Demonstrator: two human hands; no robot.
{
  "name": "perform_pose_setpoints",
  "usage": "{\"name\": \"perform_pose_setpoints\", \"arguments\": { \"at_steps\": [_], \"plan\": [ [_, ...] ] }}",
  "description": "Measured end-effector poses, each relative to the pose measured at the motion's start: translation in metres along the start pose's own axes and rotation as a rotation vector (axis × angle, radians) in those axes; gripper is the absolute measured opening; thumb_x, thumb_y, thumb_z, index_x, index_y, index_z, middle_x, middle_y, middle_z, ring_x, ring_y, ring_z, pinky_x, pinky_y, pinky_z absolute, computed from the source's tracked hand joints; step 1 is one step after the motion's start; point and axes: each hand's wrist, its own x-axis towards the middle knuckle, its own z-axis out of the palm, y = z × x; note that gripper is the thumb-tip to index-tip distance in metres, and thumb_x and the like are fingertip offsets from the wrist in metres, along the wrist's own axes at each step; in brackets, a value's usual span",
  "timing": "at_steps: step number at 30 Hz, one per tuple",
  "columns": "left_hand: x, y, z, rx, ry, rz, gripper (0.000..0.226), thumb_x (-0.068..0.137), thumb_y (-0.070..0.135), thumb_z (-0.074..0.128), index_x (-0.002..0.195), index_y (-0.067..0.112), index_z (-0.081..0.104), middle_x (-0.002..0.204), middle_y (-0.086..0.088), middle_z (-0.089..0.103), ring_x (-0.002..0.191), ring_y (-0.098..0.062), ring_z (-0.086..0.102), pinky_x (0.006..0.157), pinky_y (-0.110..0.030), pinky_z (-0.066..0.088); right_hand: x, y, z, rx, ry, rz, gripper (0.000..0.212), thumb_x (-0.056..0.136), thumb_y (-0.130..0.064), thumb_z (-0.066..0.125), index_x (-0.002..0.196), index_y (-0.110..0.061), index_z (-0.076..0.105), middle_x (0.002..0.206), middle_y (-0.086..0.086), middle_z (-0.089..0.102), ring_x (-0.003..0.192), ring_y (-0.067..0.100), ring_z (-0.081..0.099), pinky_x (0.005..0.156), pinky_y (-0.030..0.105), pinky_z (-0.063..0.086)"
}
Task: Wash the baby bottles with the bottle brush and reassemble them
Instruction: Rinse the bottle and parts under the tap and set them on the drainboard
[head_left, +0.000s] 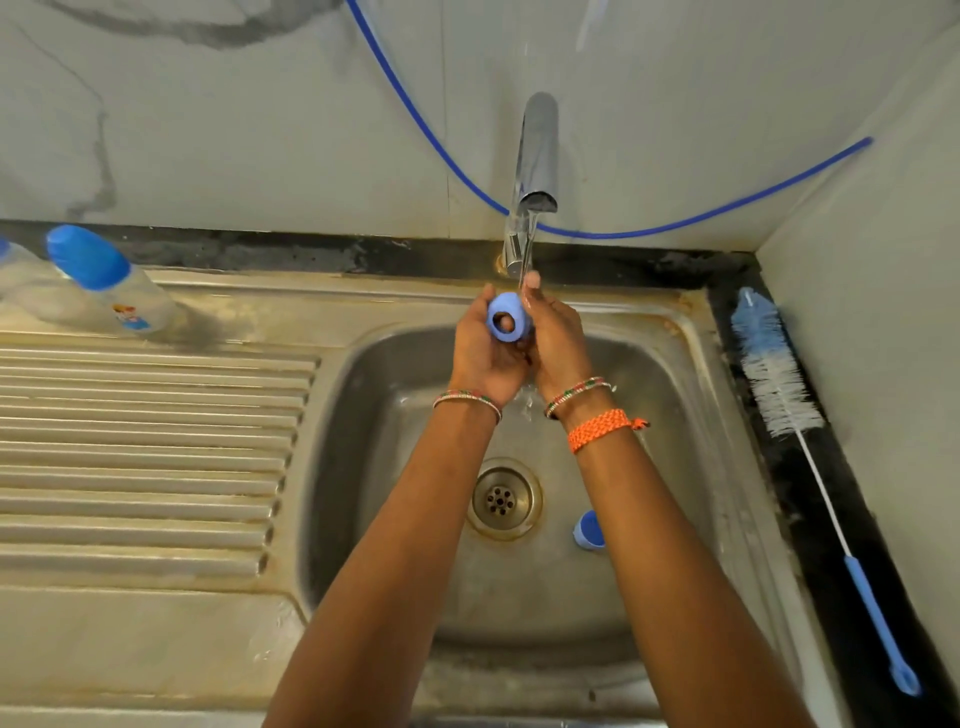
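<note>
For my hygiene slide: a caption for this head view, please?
Both hands rinse a blue bottle collar under the running tap; bottle brush lies aside.

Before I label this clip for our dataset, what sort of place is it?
Probably a home kitchen sink: a steel sink with a ribbed drainboard, a running tap, and baby bottles standing beside it.

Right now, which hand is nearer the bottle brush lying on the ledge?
Right. The right hand is under the tap on the side toward the bottle brush; the left hand, gripping the blue collar ring, is farther.
</note>
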Motion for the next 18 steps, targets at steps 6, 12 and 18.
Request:
{"name": "perform_pose_setpoints", "arguments": {
  "at_steps": [6,12,18],
  "plan": [
    [0.002,-0.002,0.003,0.134,0.010,0.021,0.036,0.098,0.039,0.035,0.082,0.017,0.058,0.068,-0.002,0.061,0.061,-0.012,0.056,0.058,-0.024,0.045,-0.001,-0.009,-0.004,-0.038,0.023,-0.008,0.019,0.088,-0.025,0.065,0.077,-0.011,0.071,0.073,0.008,0.067,0.070,0.021,0.060,0.065,0.028,0.049],
    [-0.001,-0.017,0.002,0.204,0.090,0.228,0.029,0.101,0.034,0.038,0.112,0.016,0.058,0.093,-0.004,0.062,0.084,-0.014,0.059,0.068,-0.027,0.050,-0.004,-0.009,0.006,-0.217,0.147,-0.068,0.029,0.091,-0.030,0.061,0.069,-0.011,0.065,0.067,0.004,0.062,0.065,0.015,0.057,0.062,0.023,0.049],
    [0.006,0.006,0.000,0.197,0.052,0.139,0.047,0.103,0.042,0.027,0.096,0.008,0.057,0.073,-0.007,0.065,0.062,-0.011,0.062,0.054,-0.019,0.052,-0.009,-0.008,-0.009,-0.309,-0.157,-0.218,0.020,0.089,0.003,0.055,0.106,0.005,0.066,0.094,0.011,0.066,0.081,0.012,0.060,0.077,0.023,0.051]
  ]
}}
